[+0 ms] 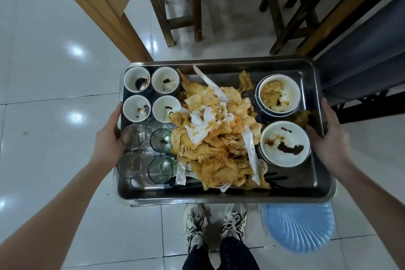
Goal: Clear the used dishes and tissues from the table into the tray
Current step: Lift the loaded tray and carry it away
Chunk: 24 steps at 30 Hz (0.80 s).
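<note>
1. The tray [315, 103] is a shiny rectangular metal pan with rounded corners and a raised rim, filling the middle of the frame and held in the air above a white tiled floor [54, 72].
2. A heap of crumpled tissues [217, 138] fills its centre, most of them stained orange-yellow, with a few white ones and long white paper strips mixed in.
3. Four small white cups [151, 94] stand in a two-by-two block in the tray's upper left corner, each with dark residue at the bottom.
4. Below them, four glasses [149, 155] stand in another two-by-two block: the left pair clear, the right pair green-tinted.
5. Two white bowls [282, 120] sit along the tray's right side (each seems to rest on more crockery, though how many pieces I cannot tell); the upper one holds orange paper and a dark smear, the lower one brown sauce marks.
6. Dark chopsticks [271, 176] lie partly under the heap near the tray's lower edge.
7. The left hand [109, 138] clasps the tray's left rim, thumb hooked over the edge beside the clear glasses.
8. The right hand [328, 133] clasps the right rim, thumb inside beside the lower bowl.
9. Below the tray, at the bottom centre, are two white sneakers [214, 223], and just to their right a pale blue ribbed plastic stool [300, 228].
10. Wooden stools [182, 4] and a table leg [105, 13] stand across the top of the frame.
</note>
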Motion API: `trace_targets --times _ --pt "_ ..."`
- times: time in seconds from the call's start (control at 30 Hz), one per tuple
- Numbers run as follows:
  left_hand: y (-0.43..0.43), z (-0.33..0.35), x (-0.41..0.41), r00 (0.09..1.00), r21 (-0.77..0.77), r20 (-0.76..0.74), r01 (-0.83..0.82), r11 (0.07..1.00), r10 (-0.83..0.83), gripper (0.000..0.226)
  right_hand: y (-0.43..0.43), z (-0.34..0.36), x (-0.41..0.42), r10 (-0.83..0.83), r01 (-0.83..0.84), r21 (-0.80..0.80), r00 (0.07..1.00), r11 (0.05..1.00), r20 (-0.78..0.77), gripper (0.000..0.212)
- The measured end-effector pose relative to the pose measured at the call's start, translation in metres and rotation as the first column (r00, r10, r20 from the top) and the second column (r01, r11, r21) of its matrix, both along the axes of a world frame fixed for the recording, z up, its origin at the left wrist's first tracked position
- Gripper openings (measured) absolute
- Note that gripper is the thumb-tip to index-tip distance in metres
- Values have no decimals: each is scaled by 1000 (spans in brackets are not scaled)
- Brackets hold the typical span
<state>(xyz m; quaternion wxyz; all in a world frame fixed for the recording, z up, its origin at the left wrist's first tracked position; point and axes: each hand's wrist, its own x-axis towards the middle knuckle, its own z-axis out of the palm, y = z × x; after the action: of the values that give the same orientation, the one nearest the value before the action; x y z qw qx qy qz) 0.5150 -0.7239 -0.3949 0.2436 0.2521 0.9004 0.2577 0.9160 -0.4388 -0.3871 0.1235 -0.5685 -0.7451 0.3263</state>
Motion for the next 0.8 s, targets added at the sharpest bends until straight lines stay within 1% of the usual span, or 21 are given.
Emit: trace_targets --times 0.1,0.23,0.37,0.53,0.67,0.8 --pt "1 -3 3 1000 92 6 4 996 -5 71 3 1 1 10 -9 12 1000 1000 -10 77" --pt "6 -6 9 999 202 9 -51 978 50 68 3 -2 1 -8 8 20 1000 1000 -12 74" --pt "9 2 14 997 187 -34 -57 981 64 67 4 -3 2 -24 24 -9 999 1000 -31 72" --pt "9 9 14 997 138 -56 -37 990 45 81 4 -1 1 -36 36 -16 999 999 -32 71" --pt "4 16 12 996 147 -41 -68 987 75 73 5 10 -7 -23 21 -30 997 999 -72 74" --pt "-1 41 7 994 139 -85 -63 988 75 68 1 34 -14 -30 24 -43 990 999 -140 76"
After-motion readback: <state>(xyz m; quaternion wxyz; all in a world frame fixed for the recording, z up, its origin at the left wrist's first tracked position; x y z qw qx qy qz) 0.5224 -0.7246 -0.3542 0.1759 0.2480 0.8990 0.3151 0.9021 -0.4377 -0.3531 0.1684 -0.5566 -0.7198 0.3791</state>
